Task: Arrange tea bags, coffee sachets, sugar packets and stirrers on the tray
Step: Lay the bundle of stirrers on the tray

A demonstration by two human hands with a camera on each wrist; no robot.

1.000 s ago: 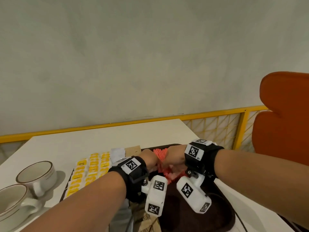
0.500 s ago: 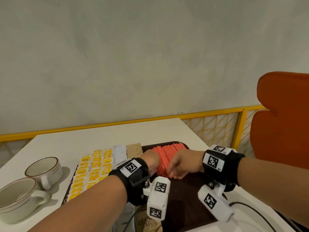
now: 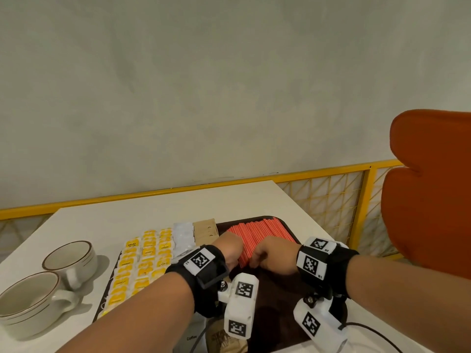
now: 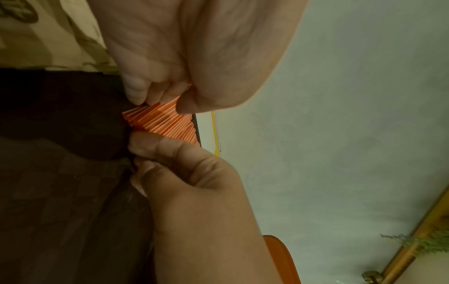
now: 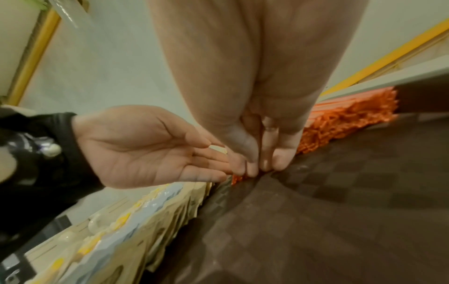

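The setting is a café or similar dining area. Evidence: a white surface [image 3: 158, 210] carries a dark serving tray [image 3: 277, 281] stocked with rows of yellow tea bags [image 3: 142, 263], white sachets [image 3: 182, 234], brown packets [image 3: 206, 229] and red stirrers [image 3: 262, 233]. Two brown-rimmed ceramic cups [image 3: 68, 261] stand just beside the tray. An orange upholstered chair [image 3: 428, 200] stands at the surface's right side. A yellow lattice railing [image 3: 328, 197] runs below a plain plastered wall [image 3: 229, 85].
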